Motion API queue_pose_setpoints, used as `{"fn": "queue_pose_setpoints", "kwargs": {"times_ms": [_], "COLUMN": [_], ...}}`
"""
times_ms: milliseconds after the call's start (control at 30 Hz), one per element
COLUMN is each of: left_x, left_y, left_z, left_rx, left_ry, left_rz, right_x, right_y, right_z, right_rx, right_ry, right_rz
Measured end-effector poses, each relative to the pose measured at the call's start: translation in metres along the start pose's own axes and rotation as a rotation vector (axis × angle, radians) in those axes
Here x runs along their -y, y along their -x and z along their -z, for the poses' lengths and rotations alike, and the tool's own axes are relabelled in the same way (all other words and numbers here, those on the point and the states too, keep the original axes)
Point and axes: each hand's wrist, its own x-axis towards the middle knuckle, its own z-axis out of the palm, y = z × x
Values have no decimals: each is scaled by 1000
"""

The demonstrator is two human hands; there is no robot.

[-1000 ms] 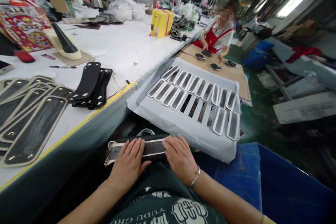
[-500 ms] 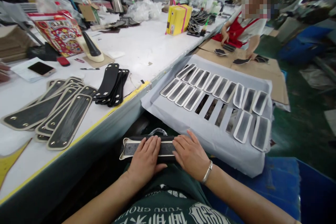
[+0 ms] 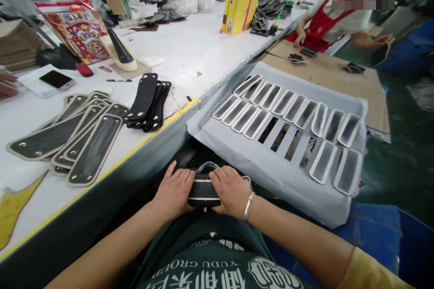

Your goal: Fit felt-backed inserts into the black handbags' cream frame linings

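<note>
"Strip [image 3: 204, 185]: position and axis?"

"Directly between left hand [image 3: 174, 189] and right hand [image 3: 233, 189], long axis running crosswise from one to the other. Black base [image 3: 200, 202] beneath it."

"Nearer hand?"

"Neither. Both are set close together, gripping the strip toward its ends, fingers on top. Those ends are largely covered; their fit against the base cannot be told."

"Obstructions?"

"None over the visible middle. Loop [image 3: 207, 163] just beyond, between the hands."

"Surroundings?"

"Desk [image 3: 190, 58] ahead and left of the left hand, bearing edged panels [image 3: 96, 144] and black panels [image 3: 144, 97]. Tray [image 3: 257, 169] ahead and right of the right hand, bearing short panels [image 3: 256, 123]. Bin [image 3: 376, 230] farther right."
</note>
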Motion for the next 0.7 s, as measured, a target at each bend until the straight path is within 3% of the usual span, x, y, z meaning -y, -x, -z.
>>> {"fn": "queue_pose_setpoints", "kwargs": {"times_ms": [233,533,700], "left_x": [1,0,18], "left_y": [-6,-15,-2], "left_z": [-3,-1,7], "left_rx": [80,118,173], "left_ry": [107,59,65], "left_rz": [-85,-138,-101], "right_x": [5,9,11], "right_y": [-1,-7,-7], "right_z": [3,9,10], "right_rx": [39,117,119], "right_ry": [48,67,71], "right_rz": [-15,-19,-28]}}
